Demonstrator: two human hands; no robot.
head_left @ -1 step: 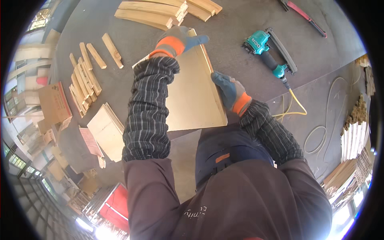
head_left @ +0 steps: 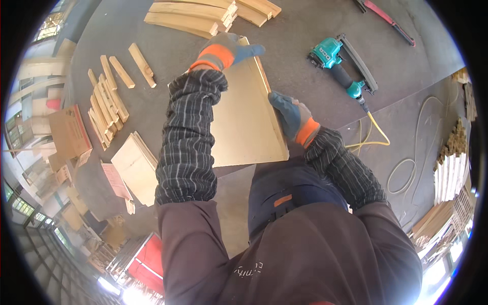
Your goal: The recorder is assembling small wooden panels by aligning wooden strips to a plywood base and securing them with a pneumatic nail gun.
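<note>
A pale rectangular wooden panel [head_left: 249,117] lies in front of me at the table's near edge, with a narrow wooden strip [head_left: 263,76] along its right side. My left hand [head_left: 223,50], in a grey-blue and orange glove, grips the panel's far end, its thumb stretched toward the strip. Part of the panel's left side is hidden behind my left forearm. On the right side, my gloved right hand [head_left: 291,114] is closed against the panel's edge, fingertips at the strip. A teal nail gun [head_left: 338,63] rests on the table to the right of both hands.
Short wooden sticks [head_left: 107,104] lie at left, beside stacked thin boards [head_left: 136,165]. Longer slats [head_left: 190,18] are piled at the far side. A yellow air hose [head_left: 378,133] trails from the nail gun. A red-handled tool [head_left: 389,21] lies far right. A cardboard box [head_left: 70,131] stands left.
</note>
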